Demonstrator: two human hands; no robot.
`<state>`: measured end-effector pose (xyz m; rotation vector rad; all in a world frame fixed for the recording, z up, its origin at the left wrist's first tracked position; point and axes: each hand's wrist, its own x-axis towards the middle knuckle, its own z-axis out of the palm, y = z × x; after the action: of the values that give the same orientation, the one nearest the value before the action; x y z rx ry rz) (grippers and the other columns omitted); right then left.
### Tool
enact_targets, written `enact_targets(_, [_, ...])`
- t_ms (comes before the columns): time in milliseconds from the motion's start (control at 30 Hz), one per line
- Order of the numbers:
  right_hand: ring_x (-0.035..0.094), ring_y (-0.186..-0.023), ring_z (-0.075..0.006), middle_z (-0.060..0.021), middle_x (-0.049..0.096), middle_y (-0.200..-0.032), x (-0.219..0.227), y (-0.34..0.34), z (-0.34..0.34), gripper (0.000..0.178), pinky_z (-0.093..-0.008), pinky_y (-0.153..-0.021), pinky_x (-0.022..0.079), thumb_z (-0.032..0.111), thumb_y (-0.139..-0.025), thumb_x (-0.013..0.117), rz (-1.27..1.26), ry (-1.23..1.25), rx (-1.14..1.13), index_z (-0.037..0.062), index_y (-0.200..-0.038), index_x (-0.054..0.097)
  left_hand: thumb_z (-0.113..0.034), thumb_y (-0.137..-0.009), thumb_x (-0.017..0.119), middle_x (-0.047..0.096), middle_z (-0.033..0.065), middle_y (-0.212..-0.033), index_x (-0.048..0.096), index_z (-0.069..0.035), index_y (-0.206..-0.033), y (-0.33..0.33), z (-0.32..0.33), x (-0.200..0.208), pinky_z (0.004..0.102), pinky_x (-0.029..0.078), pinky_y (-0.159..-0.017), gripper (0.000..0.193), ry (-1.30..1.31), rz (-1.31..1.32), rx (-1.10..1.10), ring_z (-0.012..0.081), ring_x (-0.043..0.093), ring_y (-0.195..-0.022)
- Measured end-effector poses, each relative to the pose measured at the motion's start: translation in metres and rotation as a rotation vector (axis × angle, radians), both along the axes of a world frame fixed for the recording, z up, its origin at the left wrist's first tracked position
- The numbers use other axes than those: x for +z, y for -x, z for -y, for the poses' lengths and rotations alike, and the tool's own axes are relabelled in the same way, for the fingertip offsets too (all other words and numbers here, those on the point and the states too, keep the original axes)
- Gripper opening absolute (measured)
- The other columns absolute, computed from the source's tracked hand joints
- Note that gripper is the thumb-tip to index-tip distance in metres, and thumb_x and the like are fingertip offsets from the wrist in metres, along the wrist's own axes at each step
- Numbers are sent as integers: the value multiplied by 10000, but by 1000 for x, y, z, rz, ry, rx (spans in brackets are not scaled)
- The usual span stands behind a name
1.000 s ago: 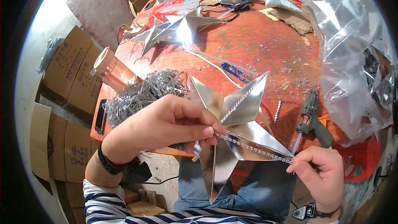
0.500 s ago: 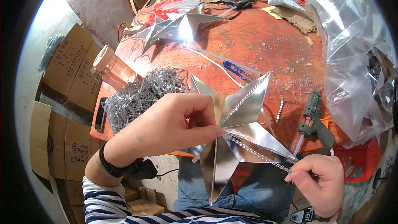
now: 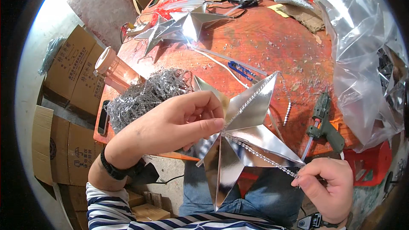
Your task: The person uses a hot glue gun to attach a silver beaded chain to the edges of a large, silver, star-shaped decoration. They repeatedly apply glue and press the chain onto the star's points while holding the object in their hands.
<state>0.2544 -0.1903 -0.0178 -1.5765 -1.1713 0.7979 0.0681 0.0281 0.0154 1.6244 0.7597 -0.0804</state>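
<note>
A shiny silver five-pointed star (image 3: 251, 113) leans at the table's near edge above my lap. A strip of silver bead trim (image 3: 266, 159) runs along one upper ridge to the centre, then down to the right. My right hand (image 3: 328, 185) pinches the lower end of this strip between thumb and forefinger, beside the star's right point. With fingers curled and thumb near the forefinger, my left hand (image 3: 183, 121) is at the star's centre; whether anything sits between its fingertips is hidden. Left of the star lies a heap of silver bead trim (image 3: 145, 96).
A green glue gun (image 3: 324, 123) lies on the red table (image 3: 264, 51) at the right. Blue-handled scissors (image 3: 241, 70) are beyond the star. More silver stars (image 3: 191, 23) sit farther back. A lidded cup (image 3: 117, 68), a phone (image 3: 103, 117) and cartons flank the left. Clear plastic (image 3: 358, 51) hangs at right.
My left thumb has drawn back slightly, up and left from the star's centre. The star has shifted a little to the left. My right hand keeps its pinch nearly still.
</note>
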Motion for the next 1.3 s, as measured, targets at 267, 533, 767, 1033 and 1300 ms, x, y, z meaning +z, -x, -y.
enact_targets(267, [607,-583,-128,-79,654,-665,-6,0,1,213,-234,-565,451,156,-849,649,-25,-12,-67,-8,-718,616,-74,-861,679,499,-43,-832,491,-49,-954,4,2,-12,175,382,-639,211,-209,37,-60,20,468,-766])
enact_targets(533, [587,-628,-99,-54,646,-699,-17,-16,16,138,-234,-594,446,88,-863,628,-117,57,-94,-24,-783,634,-38,-839,676,481,-39,-827,453,-62,-897,0,9,-9,174,380,-631,232,-238,-6,23,17,452,-758])
enact_targets(767, [557,-667,-56,-29,630,-702,-31,-22,17,111,-217,-597,437,68,-866,642,-189,178,-108,-34,-822,635,-36,-807,688,470,-24,-814,443,-55,-864,-3,10,-15,187,398,-648,252,-282,0,33,30,451,-749])
enact_targets(1033, [539,-661,-44,-19,616,-700,-32,-24,18,125,-215,-592,433,78,-880,637,-170,177,-80,-35,-825,628,-59,-818,683,446,-30,-779,449,-45,-854,-2,11,-16,198,387,-611,238,-299,36,34,35,424,-701])
enact_targets(1300, [549,-677,-60,-21,617,-719,-38,-23,17,132,-224,-613,441,86,-894,623,-190,178,-63,-36,-844,626,-71,-829,679,443,-31,-777,444,-45,-850,-2,11,-16,197,400,-627,237,-292,32,48,36,440,-715])
